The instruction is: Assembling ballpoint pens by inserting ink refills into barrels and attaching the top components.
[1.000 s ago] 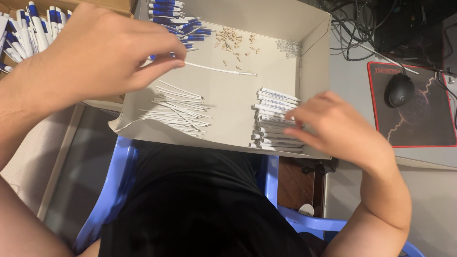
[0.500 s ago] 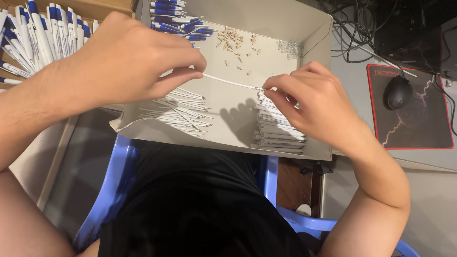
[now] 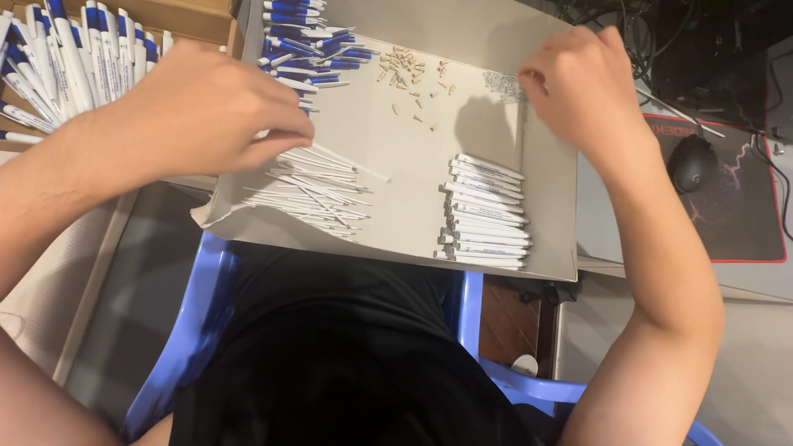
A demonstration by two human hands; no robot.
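My left hand (image 3: pixel 206 107) pinches a thin white refill rod (image 3: pixel 357 168) that points right over a loose pile of the same white rods (image 3: pixel 314 202) in a shallow cardboard tray (image 3: pixel 413 165). My right hand (image 3: pixel 578 91) is at the tray's far right corner, fingers curled down onto a small heap of tiny metal springs (image 3: pixel 500 84). Whether it has hold of one is hidden. White pen barrels (image 3: pixel 487 215) lie stacked below that hand. Blue pen parts (image 3: pixel 306 45) and small tan tips (image 3: pixel 413 70) lie at the tray's far side.
A cardboard box of finished white-and-blue pens (image 3: pixel 58 66) stands at the left. A black mouse (image 3: pixel 692 163) sits on a dark red-edged pad (image 3: pixel 743 215) at the right, with cables behind. The tray rests over my lap on a blue plastic chair (image 3: pixel 190 330).
My right hand left the white barrels, met the rod's tip, then moved up and right to the springs. My left hand dropped slightly, still holding the rod.
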